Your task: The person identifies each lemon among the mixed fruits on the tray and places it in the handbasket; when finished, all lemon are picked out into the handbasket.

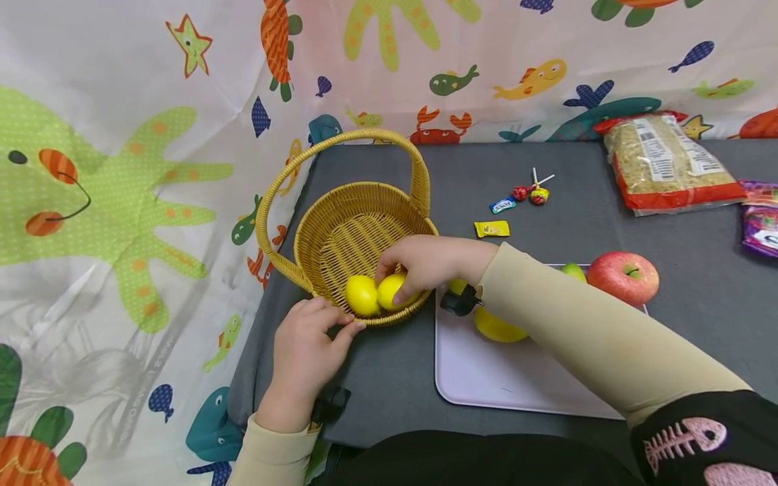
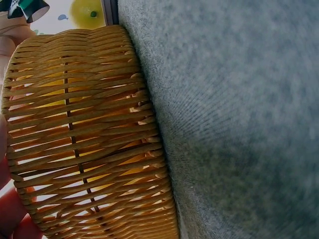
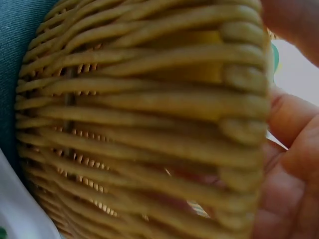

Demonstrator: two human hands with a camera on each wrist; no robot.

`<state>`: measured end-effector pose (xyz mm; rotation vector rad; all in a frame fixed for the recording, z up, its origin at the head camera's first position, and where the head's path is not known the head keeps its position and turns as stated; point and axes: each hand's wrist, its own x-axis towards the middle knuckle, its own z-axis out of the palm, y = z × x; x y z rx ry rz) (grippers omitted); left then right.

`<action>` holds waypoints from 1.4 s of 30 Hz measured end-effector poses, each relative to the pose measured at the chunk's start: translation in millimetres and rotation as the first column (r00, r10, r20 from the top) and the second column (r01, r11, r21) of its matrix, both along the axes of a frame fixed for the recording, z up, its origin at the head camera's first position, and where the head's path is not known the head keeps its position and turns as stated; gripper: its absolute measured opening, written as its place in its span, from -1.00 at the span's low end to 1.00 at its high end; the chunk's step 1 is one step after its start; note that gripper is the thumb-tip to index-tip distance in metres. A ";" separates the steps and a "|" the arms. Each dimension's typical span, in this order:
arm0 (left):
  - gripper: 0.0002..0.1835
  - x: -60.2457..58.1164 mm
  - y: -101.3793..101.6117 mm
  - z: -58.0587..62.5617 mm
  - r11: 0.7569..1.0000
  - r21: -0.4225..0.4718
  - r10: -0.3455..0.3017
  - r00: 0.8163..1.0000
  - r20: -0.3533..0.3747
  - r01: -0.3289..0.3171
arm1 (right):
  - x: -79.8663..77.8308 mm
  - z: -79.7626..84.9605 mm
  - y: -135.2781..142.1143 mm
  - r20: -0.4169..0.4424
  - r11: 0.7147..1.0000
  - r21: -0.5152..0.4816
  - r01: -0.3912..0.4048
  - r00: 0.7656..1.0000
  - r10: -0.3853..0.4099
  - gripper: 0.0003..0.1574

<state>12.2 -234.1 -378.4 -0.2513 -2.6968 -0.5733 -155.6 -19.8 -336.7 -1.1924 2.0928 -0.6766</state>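
Observation:
A round wicker basket [image 1: 340, 202] with a tall hoop handle stands on the grey table. My right hand [image 1: 434, 263] reaches over its right rim and holds a lemon [image 1: 394, 291] low inside, fingers and thumb around it. A second lemon [image 1: 361, 295] lies right beside it on the left. With my left hand [image 1: 310, 344] I grip the near rim, thumb and fingertips on the edge. In the left wrist view the woven side [image 2: 84, 134] fills the left half, with yellow showing through the gaps. The right wrist view has the weave [image 3: 144, 109] close up, with right-hand fingers [image 3: 294, 124] past the rim.
Right of the basket, a pale tray [image 1: 480, 378] holds a yellow fruit [image 1: 498, 326], a green fruit [image 1: 573, 271] and a red apple [image 1: 623, 278], partly behind my right sleeve. Farther back lie wrapped sweets [image 1: 492, 229], lollipops [image 1: 538, 195], a grain bag [image 1: 668, 162] and a purple packet [image 1: 761, 219].

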 end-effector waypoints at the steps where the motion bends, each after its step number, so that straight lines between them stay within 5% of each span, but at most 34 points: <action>1: -0.78 -0.1 0.1 0.1 1.000 0.000 -0.001 1.000 -0.001 0.001 | 0.3 -0.8 -1.1 -0.010 1.000 0.005 -0.006 1.000 0.006 -0.58; 16: -0.77 0.0 0.4 0.2 1.000 -0.001 0.003 1.000 -0.003 -0.003 | 5.9 -9.0 -16.5 -0.063 0.992 0.114 -0.053 0.996 0.061 -0.60; 26: -0.78 0.2 0.6 1.2 1.000 -0.014 -0.005 1.000 -0.003 0.005 | 3.4 -1.3 -6.9 -0.004 1.000 0.014 0.009 1.000 -0.008 -0.53; 42: -0.77 -0.5 -0.1 0.2 1.000 -0.028 -0.013 1.000 -0.020 0.013 | 31.5 37.4 78.3 0.019 0.977 -0.156 0.143 0.990 -0.142 -0.48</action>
